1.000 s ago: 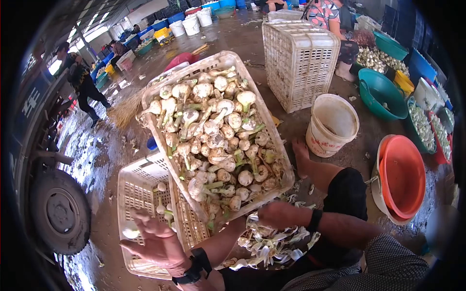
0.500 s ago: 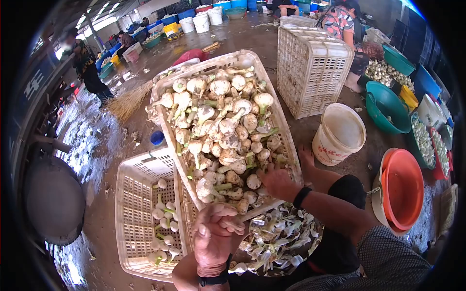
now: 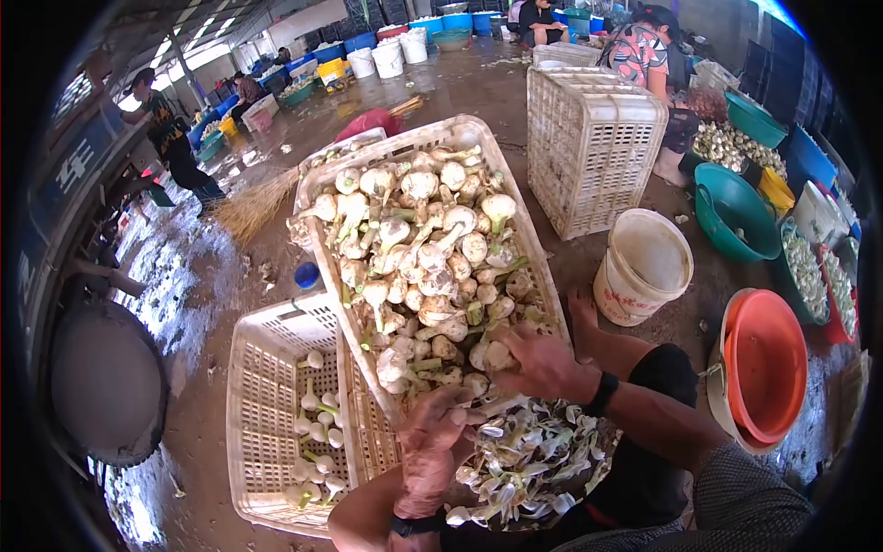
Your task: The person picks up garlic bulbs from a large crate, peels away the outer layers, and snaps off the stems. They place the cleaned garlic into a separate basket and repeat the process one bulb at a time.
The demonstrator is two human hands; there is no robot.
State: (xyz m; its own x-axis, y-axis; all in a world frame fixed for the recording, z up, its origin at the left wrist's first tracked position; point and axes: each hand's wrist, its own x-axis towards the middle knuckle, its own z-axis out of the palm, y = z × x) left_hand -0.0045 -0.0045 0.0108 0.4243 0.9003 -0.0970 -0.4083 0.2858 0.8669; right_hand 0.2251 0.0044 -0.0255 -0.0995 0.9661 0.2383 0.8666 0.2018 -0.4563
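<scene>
A white plastic crate point(image 3: 324, 241) heaped with unpeeled garlic bulbs point(image 3: 432, 262) tilts toward me. At its near right corner, my right hand point(image 3: 547, 366) is closed around a garlic bulb point(image 3: 499, 356). My left hand point(image 3: 434, 440) hovers at the crate's near edge, palm up with its fingers curled in; whether anything small is inside them is hidden. Below both hands lies a pile of loose garlic skins point(image 3: 529, 460). To the left, a second white crate point(image 3: 262, 405) holds several cleaned bulbs with short stems point(image 3: 317, 428).
A white bucket point(image 3: 644, 267) stands to the right, with orange basins point(image 3: 768, 368) nearby. An upright crate point(image 3: 593, 152) stands behind it. A straw broom point(image 3: 253, 204) lies at the left, near a standing person point(image 3: 170, 138). Another person point(image 3: 644, 64) sits at the back right.
My right hand has come up out of the heap with a garlic bulb in its fingers. My left hand has turned and curled its fingers further. The camera view has shifted slightly.
</scene>
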